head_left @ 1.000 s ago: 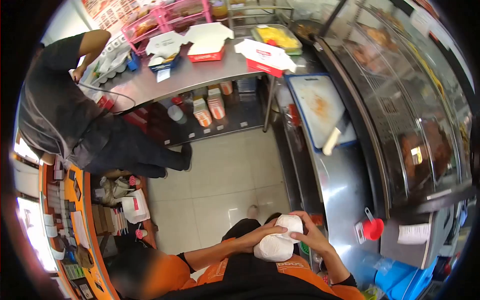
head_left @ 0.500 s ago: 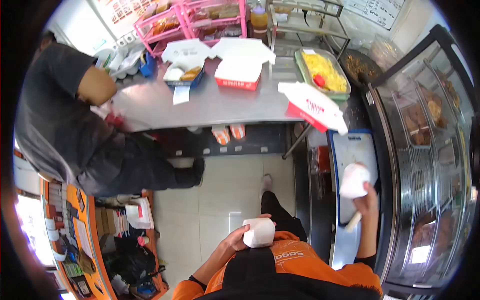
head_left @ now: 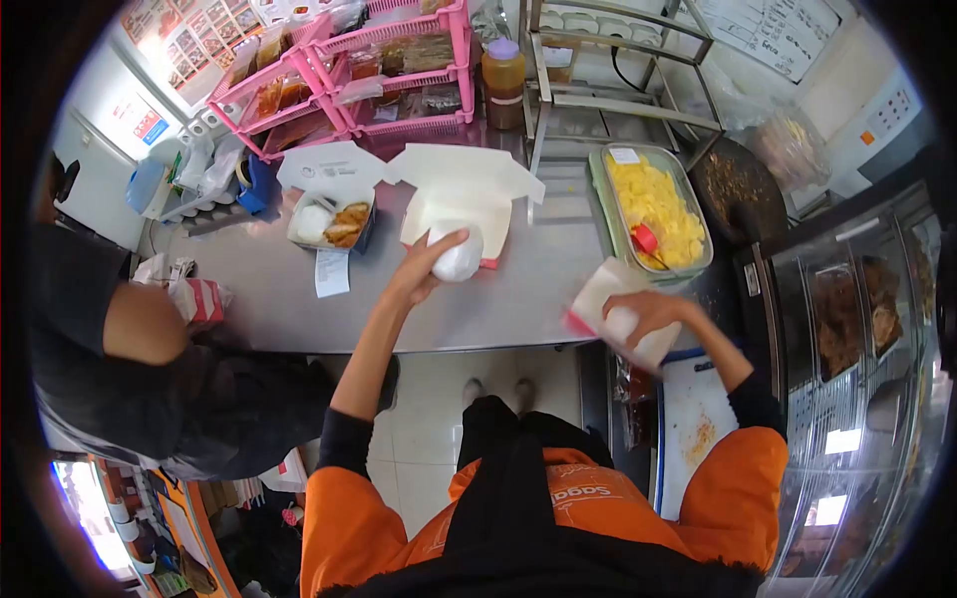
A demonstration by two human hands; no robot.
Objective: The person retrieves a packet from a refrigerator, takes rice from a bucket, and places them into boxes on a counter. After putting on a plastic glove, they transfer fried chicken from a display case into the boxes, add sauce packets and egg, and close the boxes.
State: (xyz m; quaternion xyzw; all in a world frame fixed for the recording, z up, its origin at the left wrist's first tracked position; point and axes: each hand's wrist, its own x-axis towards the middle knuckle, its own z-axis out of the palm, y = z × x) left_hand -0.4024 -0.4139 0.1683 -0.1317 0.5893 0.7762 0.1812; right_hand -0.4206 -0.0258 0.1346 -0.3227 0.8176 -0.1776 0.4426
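Observation:
My left hand point(head_left: 417, 271) is closed around a rounded white wrapped bundle point(head_left: 460, 255), over the front of an open takeaway box point(head_left: 454, 207) with a white inside. My right hand point(head_left: 650, 315) reaches into a second open takeaway box point(head_left: 597, 287) at the counter's front right edge, tilted and blurred. Its fingers are curled over another white wrapped bundle point(head_left: 620, 323). To the left stands a dark blue box point(head_left: 299, 241) holding a white lump point(head_left: 313, 220) and browned fried pieces point(head_left: 349, 223).
A receipt point(head_left: 332, 273) lies on the steel counter point(head_left: 389, 324). Behind are pink baskets point(head_left: 399, 75), a sauce bottle point(head_left: 503, 85) and a tub of yellow food point(head_left: 653, 204). A glass display case point(head_left: 847, 399) stands right; a person in dark clothes point(head_left: 150, 389) works at left.
Both hands have carried their white bundles forward to the boxes on the counter: the left from my waist, the right from over the cutting board. The view has moved closer to the counter.

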